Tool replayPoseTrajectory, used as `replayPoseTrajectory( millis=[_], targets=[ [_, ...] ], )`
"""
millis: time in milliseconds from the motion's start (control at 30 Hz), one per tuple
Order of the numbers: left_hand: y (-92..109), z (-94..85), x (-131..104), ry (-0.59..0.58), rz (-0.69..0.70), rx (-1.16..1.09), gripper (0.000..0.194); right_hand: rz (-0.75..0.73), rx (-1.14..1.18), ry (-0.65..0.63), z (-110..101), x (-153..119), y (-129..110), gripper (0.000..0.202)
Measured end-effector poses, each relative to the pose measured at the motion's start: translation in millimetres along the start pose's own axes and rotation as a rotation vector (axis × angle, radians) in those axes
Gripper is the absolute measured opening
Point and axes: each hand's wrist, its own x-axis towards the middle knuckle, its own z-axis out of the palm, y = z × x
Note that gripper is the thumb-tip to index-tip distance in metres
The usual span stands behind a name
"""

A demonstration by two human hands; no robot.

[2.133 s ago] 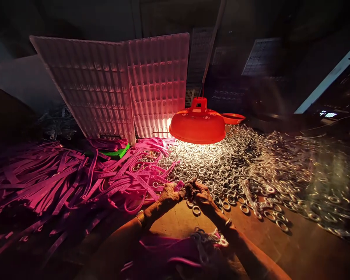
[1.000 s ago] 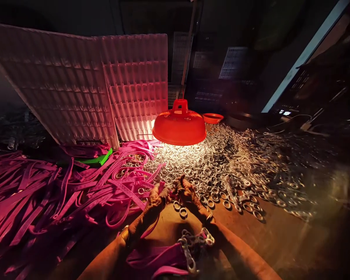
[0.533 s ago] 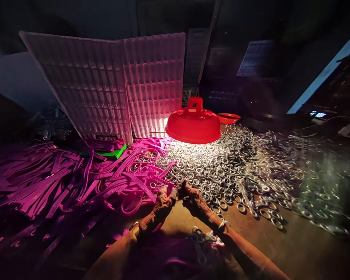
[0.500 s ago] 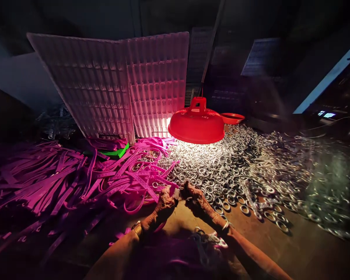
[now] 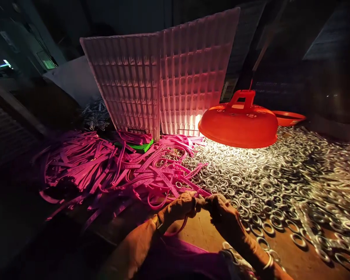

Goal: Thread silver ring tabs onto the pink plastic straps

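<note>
My left hand (image 5: 185, 206) is closed on a pink strap (image 5: 182, 227), part of which curves down below the palm. Close beside it, my right hand (image 5: 223, 212) has its fingers pressed together in a pinch, almost fingertip to fingertip with the left. Whatever lies between the right fingers is too small and shaded to make out. Just beyond the hands, to the left, spreads a tangled heap of pink straps (image 5: 84, 163). On the right lies a wide pile of silvery metal rings (image 5: 259, 186), its nearest rings close to my right forearm.
A red lamp shade (image 5: 239, 126) hangs low over the rings and lights them. Behind it is a red basin (image 5: 290, 118). Two ribbed, translucent panels (image 5: 163, 77) stand upright at the back. A green tray (image 5: 144, 147) lies among the straps on the brown tabletop (image 5: 196, 229).
The view has swung left, so the lamp, panels and piles appear further right. Both hands remain together and closed, still close to the pink straps.
</note>
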Motion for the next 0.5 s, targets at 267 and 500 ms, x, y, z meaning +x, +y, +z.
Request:
replayPoseTrajectory(
  millis=[267, 500],
  targets=[
    [13, 22.0, -23, 0.104, 0.042, -0.218, 0.03, -0.397, -0.239, -0.024, -3, 4, 2, 0.048],
    [1, 25.7, -17, 0.146, 0.107, -0.301, 0.035, -0.461, -0.171, -0.053, -11, 17, -8, 0.051]
  ],
)
